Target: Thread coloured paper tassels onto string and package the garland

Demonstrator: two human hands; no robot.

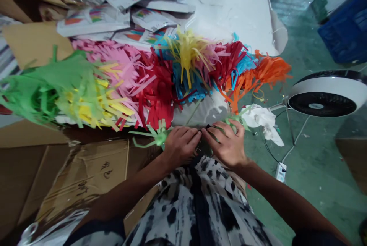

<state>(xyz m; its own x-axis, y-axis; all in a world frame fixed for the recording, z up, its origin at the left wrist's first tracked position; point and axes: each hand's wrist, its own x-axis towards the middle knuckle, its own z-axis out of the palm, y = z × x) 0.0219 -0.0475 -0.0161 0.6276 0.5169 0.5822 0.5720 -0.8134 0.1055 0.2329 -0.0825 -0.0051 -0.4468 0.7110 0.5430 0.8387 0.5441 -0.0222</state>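
Observation:
Close in front of my body, at the table's near edge, both hands work side by side. My left hand (183, 143) is closed, and a light green fringed paper tassel (160, 136) sticks out past its outer side. The curled fingers of my right hand (228, 143) grip light green paper too, with fringe (242, 118) showing beyond them. What lies between the two hands is mostly hidden, so I cannot tell if it is one piece. Just beyond lie fringed paper bundles: green (57, 81), yellow (88, 102), pink (126, 64), red (157, 93), blue (189, 83) and orange (265, 72).
Flat printed packets (94, 20) are piled at the back left of the white table (229, 13). Cardboard boxes (94, 173) stand below on the left. To the right are a fan (327, 93), a power strip (281, 171) with a cable, and a blue crate (344, 28).

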